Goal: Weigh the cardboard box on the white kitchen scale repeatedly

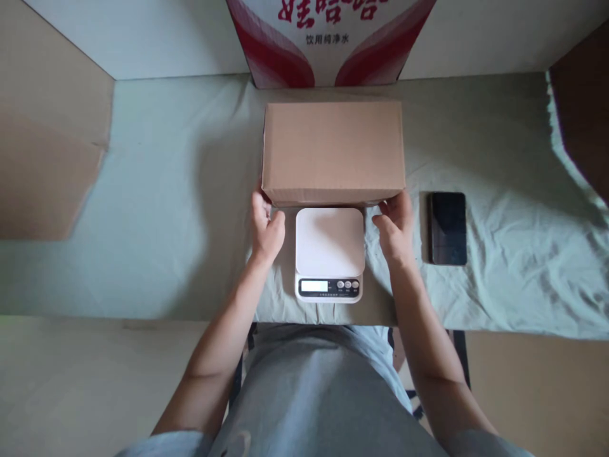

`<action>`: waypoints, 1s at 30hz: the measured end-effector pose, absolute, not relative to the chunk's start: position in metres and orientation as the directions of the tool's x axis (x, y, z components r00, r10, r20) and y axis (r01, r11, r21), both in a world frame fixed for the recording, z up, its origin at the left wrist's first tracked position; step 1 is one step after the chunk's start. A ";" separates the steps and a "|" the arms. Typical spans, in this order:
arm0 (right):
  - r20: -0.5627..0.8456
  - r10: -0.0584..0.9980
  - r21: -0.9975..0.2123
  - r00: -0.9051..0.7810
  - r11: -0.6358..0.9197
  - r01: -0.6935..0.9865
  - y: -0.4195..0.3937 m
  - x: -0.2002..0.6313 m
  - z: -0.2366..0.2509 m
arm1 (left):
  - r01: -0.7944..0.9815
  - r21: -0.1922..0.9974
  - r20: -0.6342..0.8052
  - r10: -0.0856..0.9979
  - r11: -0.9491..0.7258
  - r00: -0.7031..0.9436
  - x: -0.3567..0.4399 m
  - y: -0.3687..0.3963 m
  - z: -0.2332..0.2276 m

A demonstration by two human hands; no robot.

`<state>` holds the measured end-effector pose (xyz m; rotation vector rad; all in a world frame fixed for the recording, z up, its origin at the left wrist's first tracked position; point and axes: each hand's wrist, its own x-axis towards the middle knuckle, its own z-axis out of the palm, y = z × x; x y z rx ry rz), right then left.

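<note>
Left hand grips the near-left bottom corner of the closed cardboard box, fingers tucked under. Between the hands sits a white kitchen scale, platform bare. Right hand clasps the near-right corner, probably to keep the box level. Box contents hidden. A dark phone lies on the cloth-covered counter, just right of that hand.

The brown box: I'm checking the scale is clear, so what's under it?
The brown box is held at its near corners by the left hand and right hand. Its near edge overlaps the white scale's far edge. Whatever lies beneath the rest is hidden.
</note>
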<state>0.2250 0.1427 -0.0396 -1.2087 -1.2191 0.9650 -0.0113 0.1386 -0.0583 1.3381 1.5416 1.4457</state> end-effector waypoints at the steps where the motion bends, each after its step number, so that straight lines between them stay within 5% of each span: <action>1: 0.142 0.980 -0.989 0.142 0.133 0.068 0.142 0.226 -0.043 | 0.226 0.965 0.196 0.941 -0.135 -0.275 -0.012 0.138 -0.062; 13: 0.107 0.974 -0.993 0.198 0.093 0.079 0.145 0.241 -0.073 | 0.187 0.968 0.220 0.922 -0.166 -0.320 -0.028 0.128 -0.094; 30: 0.209 0.964 -0.975 0.166 0.192 0.113 0.139 0.230 -0.057 | 0.199 0.969 0.192 0.950 -0.145 -0.244 -0.014 0.128 -0.065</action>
